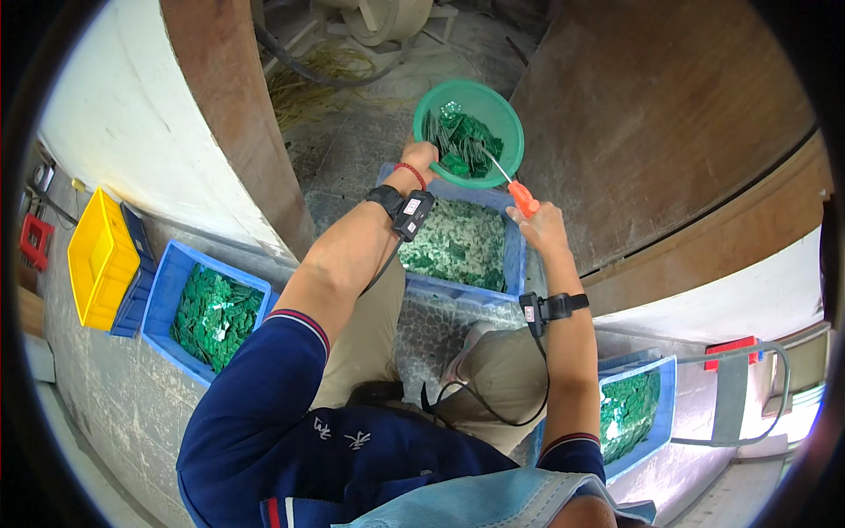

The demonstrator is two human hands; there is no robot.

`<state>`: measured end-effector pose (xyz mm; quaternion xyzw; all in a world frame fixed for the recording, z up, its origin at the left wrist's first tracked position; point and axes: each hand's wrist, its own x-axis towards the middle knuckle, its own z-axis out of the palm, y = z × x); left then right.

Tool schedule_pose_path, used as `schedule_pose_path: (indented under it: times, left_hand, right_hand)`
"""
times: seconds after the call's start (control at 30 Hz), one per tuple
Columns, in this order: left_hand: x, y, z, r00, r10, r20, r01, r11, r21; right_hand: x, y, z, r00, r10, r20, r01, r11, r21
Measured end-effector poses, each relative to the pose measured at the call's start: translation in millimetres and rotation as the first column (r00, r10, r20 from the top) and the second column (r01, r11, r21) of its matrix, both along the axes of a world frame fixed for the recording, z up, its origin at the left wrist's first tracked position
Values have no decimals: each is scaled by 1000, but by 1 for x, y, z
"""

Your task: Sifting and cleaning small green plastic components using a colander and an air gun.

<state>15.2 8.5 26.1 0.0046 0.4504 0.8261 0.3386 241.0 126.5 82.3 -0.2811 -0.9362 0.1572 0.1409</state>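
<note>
My left hand (pixel 420 159) is closed on the near left rim of a round green plastic basin (pixel 512 123). Thin green pieces (pixel 462 148) lie heaped inside the basin, some on edge. In my right hand (pixel 545 227) is a screwdriver (pixel 523 197) with an orange handle. Its metal shaft reaches over the near right rim, and the tip is among the green pieces. Below and nearer to me stands a blue crate (pixel 458 290) of small green and pale bits (pixel 453 242); the basin is above its far edge.
At the left, a blue crate (pixel 157 304) of green pieces stands beside a yellow bin (pixel 101 255). Another blue crate (pixel 667 396) of green pieces is at the right, near a metal-framed stand (pixel 731 400). A brown wooden panel (pixel 651 132) closes off the right side.
</note>
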Motion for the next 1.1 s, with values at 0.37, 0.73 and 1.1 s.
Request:
schedule_pose_path:
  times: [0.37,0.73,1.1]
  left_hand:
    - [-43,15,-65,479,-445,-757,6,864,-504]
    - [-64,-2,-69,859,-74,-507,-19,984,-176]
    - [-82,8,-96,563,-308,-767,-224,837,-500]
  right_hand:
    - [17,14,11,889,-112,-443,-29,954,-299]
    - [7,5,20,921,-146,-362,7,934,-357]
    - [10,23,-3,998,-58,-41,51,986,-160]
